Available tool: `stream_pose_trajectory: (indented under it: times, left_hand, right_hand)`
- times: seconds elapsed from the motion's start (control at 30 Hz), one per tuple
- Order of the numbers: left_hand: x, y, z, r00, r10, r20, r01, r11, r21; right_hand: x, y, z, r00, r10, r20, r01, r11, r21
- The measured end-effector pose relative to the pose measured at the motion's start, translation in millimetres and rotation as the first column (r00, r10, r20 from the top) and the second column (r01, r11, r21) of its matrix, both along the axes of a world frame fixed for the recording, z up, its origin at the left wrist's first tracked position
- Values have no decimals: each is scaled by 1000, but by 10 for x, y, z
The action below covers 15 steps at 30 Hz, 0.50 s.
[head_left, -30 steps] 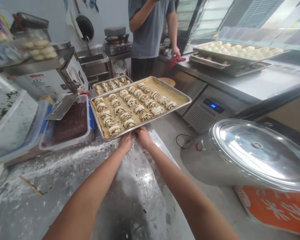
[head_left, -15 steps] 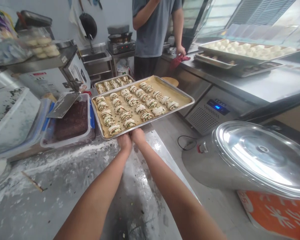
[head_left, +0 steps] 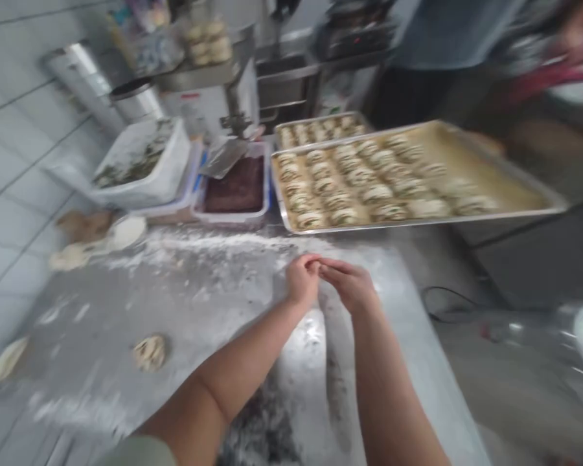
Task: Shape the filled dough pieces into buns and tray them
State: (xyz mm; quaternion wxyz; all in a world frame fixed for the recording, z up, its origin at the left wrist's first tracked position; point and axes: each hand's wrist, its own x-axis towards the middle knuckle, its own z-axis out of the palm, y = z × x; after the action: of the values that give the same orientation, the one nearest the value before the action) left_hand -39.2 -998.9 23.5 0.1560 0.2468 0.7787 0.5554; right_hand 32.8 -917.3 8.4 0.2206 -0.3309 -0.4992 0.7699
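Observation:
My left hand (head_left: 301, 281) and my right hand (head_left: 350, 285) meet fingertip to fingertip just above the floured steel table (head_left: 199, 291). The left hand's fingers are curled, the right hand's fingers are pinched against them. Blur hides whether anything lies between them. Beyond the hands, a large metal tray (head_left: 418, 222) lined with paper rests on the table's far edge, with several rows of scallion dough rolls (head_left: 364, 188) on it. Neither hand touches the tray.
A second tray of rolls (head_left: 320, 129) sits behind the first. To its left are a clear tub of dark filling (head_left: 236, 188), a scraper (head_left: 223, 158) and a white tub (head_left: 140, 162). A small dough piece (head_left: 149, 351) lies on the table at left. Another person (head_left: 447, 39) stands at the back.
Both hands have let go of the tray's near rim and drawn back over the table, coming together. The view has swung left and down, with motion blur.

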Motion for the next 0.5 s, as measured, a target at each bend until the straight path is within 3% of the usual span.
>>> stream_pose_trajectory:
  times: [0.07,0.17,0.33,0.4,0.5]
  left_hand:
    - [-73,-538,75,1000,17,-1,-17,999,31]
    - [-185,-1554,197,997,72,22,-73,997,10]
    - [-296,-3335,360,970,242,12,-239,964,-116]
    - [-392,-3887,341,952,307,-22,-305,934,-186]
    - [-577,-4461,237,933,319,-167,-357,880,-313]
  right_hand:
    - [-89,-437,39,998,65,13,-65,998,24]
    - [-279,-1270,92,976,215,38,-216,975,48]
    - [-637,-2851,206,856,516,23,-516,856,12]
    - [-835,-3376,208,808,587,56,-589,807,47]
    - [-1104,-3899,153,772,579,263,-634,726,266]
